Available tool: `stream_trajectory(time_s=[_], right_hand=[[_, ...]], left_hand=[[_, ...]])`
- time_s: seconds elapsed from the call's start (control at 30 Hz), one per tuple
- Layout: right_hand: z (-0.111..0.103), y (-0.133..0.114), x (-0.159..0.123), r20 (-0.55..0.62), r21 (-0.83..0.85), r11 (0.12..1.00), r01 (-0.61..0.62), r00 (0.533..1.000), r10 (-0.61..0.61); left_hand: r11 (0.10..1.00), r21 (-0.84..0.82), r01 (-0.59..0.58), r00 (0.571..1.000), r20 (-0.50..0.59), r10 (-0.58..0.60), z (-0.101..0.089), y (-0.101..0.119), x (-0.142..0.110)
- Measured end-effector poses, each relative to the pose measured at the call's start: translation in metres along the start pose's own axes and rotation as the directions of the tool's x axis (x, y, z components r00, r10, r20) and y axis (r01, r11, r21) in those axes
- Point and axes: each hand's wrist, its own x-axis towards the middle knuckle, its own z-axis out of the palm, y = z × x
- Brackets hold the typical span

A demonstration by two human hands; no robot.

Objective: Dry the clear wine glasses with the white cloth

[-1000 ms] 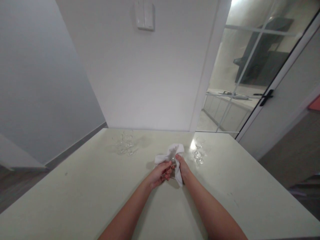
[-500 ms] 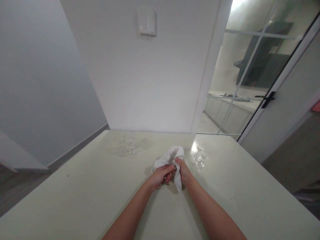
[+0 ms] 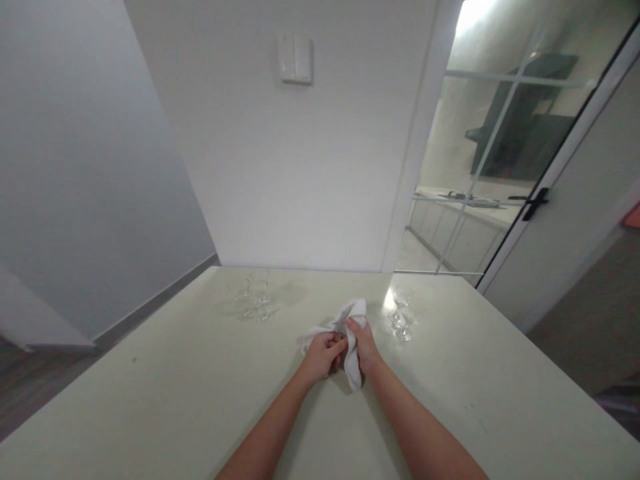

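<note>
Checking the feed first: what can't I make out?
All in the head view:
What the left hand grips, if anything: hidden by its fingers and the white cloth.
Most fingers of the right hand: behind the cloth.
Counts in the left group of clear stemmed glasses and the right group: small, see-through, overlapping.
Upper arms: cut off by the bottom edge.

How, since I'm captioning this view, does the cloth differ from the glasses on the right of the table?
The white cloth is opaque, while the right-hand glasses are clear. The cloth is soft and crumpled; the glasses look rigid, with rounded bases. The cloth is gripped by the right hand, whereas no hand touches those glasses, which rest on the table.
</note>
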Motion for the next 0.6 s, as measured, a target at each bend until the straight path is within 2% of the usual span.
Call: stream_trajectory(time_s=[0.1, 0.17, 0.27, 0.37, 0.6], right_hand=[[-0.007, 0.002, -0.001, 0.061, 0.014, 0.989, -0.15, 0.987, 0.149], [-0.009, 0.002, -0.001, 0.047, 0.04, 0.986, -0.163, 0.986, 0.161], [-0.009, 0.003, 0.001, -0.005, 0.041, 0.988, -0.15, 0.989, 0.15], [-0.007, 0.005, 0.003, -0.003, 0.007, 0.986, -0.168, 0.986, 0.168], [-0.011, 0.011, 0.003, 0.055, 0.015, 0.98, -0.2, 0.978, 0.199]], left_hand=[[0.964, -0.192, 0.183, 0.972, 0.182, -0.148, -0.003, 0.004, -0.004], [0.947, -0.223, 0.23, 0.96, 0.212, -0.183, -0.004, 0.006, -0.005], [0.968, -0.153, 0.199, 0.976, 0.122, -0.181, -0.002, 0.009, -0.006], [0.98, -0.1, 0.172, 0.985, 0.046, -0.168, 0.003, 0.013, -0.006], [0.982, -0.096, 0.164, 0.986, 0.025, -0.162, 0.004, 0.018, -0.011]])
